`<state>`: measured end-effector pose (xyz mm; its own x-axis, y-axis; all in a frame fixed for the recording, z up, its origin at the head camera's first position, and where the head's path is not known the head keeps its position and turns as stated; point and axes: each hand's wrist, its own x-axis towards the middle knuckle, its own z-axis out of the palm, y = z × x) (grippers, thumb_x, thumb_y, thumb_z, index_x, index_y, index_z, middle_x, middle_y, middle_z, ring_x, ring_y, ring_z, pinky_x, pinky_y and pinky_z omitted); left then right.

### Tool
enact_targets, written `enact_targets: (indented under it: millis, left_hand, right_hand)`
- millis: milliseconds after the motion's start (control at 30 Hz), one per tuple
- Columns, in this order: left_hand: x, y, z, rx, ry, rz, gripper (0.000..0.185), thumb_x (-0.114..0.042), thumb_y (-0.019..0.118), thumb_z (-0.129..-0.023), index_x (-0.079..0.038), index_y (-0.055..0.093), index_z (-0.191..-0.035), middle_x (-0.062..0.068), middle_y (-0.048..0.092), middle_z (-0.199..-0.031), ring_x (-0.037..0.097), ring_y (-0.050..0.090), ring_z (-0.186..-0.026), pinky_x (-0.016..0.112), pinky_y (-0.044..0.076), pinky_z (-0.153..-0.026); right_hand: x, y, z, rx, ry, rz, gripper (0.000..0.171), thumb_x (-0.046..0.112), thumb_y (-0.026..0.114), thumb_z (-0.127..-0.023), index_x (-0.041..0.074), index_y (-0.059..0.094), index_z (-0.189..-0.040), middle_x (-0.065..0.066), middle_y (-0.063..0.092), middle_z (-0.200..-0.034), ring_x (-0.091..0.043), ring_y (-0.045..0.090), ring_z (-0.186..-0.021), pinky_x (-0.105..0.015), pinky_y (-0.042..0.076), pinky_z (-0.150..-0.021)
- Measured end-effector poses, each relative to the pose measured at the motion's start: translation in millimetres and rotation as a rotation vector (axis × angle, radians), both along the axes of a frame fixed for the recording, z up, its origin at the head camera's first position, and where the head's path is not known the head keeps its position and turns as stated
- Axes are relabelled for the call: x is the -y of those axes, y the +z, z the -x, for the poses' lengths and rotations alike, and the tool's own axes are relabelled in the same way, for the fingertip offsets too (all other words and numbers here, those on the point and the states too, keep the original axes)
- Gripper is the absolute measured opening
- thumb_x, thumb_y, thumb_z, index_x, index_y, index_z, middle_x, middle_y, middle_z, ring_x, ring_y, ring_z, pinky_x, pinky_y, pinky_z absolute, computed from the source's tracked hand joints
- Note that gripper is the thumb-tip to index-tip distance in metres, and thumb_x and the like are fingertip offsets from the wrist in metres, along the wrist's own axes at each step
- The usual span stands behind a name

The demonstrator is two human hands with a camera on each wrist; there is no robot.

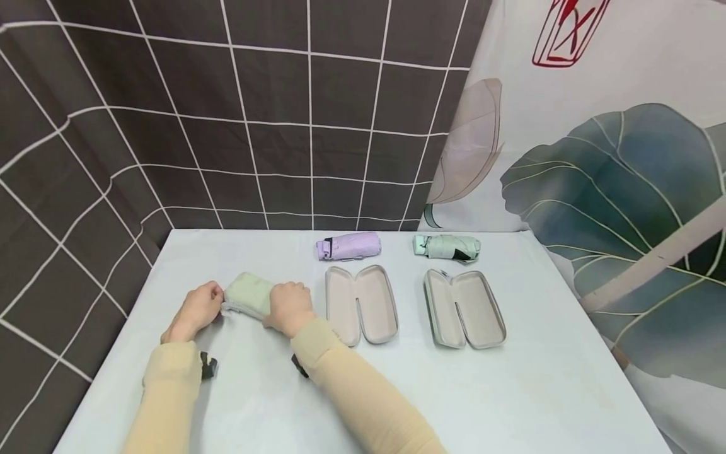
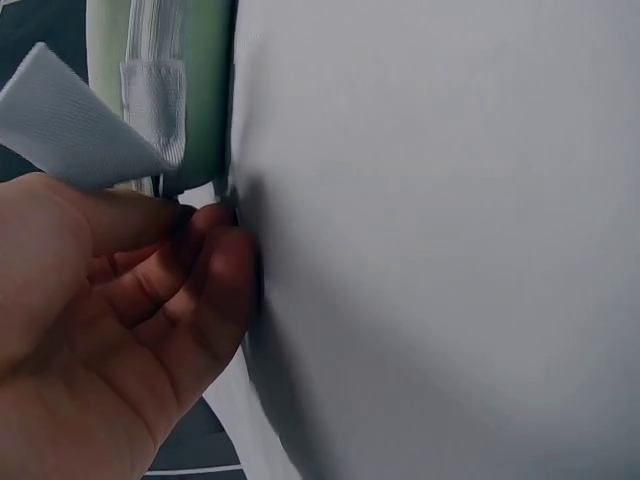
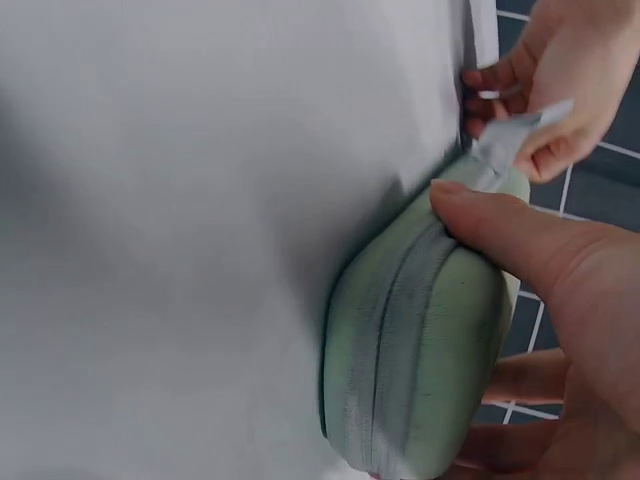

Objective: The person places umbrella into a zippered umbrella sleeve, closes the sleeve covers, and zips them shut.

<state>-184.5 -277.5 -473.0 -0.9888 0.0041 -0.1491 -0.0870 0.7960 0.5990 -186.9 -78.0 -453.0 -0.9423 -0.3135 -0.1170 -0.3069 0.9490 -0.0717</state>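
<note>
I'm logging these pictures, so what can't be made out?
Head view: inside the pale green, rounded, cloth-look zip case, hidden by its shell.
Left wrist view: anything the left hand may pinch, hidden by its fingers.
Right wrist view: on the right hand, finger ends except the thumb's, hidden by the case.

The leftmost case [image 1: 247,291] is flanked by left fingers [image 2: 228,275] and right fingers [image 3: 525,378]. To its right, on the surface [image 1: 510,397], are set the middle case [image 1: 379,306] and rightmost case [image 1: 479,309], behind which the left umbrella [image 1: 353,246] and right umbrella [image 1: 442,246] are laid, respectively.
</note>
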Motion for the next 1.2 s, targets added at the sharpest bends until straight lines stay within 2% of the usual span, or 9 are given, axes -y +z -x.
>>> enact_targets:
  millis: [300, 533, 800, 1033, 1200]
  left_hand:
    - [-11, 1.6, 2.0, -0.007, 0.049, 0.022, 0.022, -0.009, 0.035, -0.102, 0.004, 0.052, -0.097, 0.011, 0.058, -0.073, 0.022, 0.055, -0.065, 0.033, 0.041, -0.056]
    - [-16, 1.0, 1.6, 0.003, 0.047, -0.01, 0.023, -0.01, 0.035, -0.102, 0.004, 0.052, -0.098, 0.012, 0.059, -0.075, 0.021, 0.056, -0.066, 0.032, 0.043, -0.056]
    - [-11, 3.9, -2.0, 0.026, 0.019, -0.028, 0.025, -0.013, 0.034, -0.104, 0.002, 0.052, -0.097, 0.011, 0.061, -0.078, 0.02, 0.059, -0.068, 0.032, 0.043, -0.058]
    - [-13, 9.1, -3.6, 0.034, 0.011, -0.068, 0.018, -0.005, 0.038, -0.101, 0.0, 0.05, -0.089, 0.013, 0.065, -0.079, 0.017, 0.062, -0.065, 0.031, 0.049, -0.06]
    - [-18, 6.5, 0.9, 0.032, 0.025, -0.081, 0.015, -0.002, 0.038, -0.099, 0.001, 0.05, -0.089, 0.014, 0.065, -0.079, 0.016, 0.063, -0.065, 0.031, 0.051, -0.06]
  right_hand:
    - [9, -3.6, -8.7, -0.074, -0.049, -0.032, 0.055, 0.058, 0.076, -0.074, 0.013, 0.07, -0.105, -0.001, 0.065, -0.088, -0.019, 0.059, -0.081, -0.034, 0.047, -0.072]
    - [7, -4.1, -11.5, -0.084, -0.065, -0.002, 0.053, 0.057, 0.077, -0.074, 0.012, 0.07, -0.103, -0.001, 0.065, -0.084, -0.018, 0.06, -0.078, -0.034, 0.048, -0.068]
    - [7, -4.4, -11.3, -0.092, -0.086, 0.041, 0.053, 0.056, 0.08, -0.071, 0.013, 0.07, -0.099, -0.002, 0.065, -0.083, -0.018, 0.059, -0.076, -0.033, 0.047, -0.064]
    - [13, -6.7, -9.9, -0.093, -0.126, 0.049, 0.053, 0.058, 0.079, -0.071, 0.013, 0.068, -0.099, -0.001, 0.062, -0.08, -0.018, 0.058, -0.075, -0.033, 0.046, -0.061]
    - [15, -10.8, -13.0, -0.106, -0.139, 0.06, 0.053, 0.06, 0.078, -0.07, 0.014, 0.067, -0.095, 0.0, 0.06, -0.076, -0.016, 0.056, -0.071, -0.031, 0.044, -0.057]
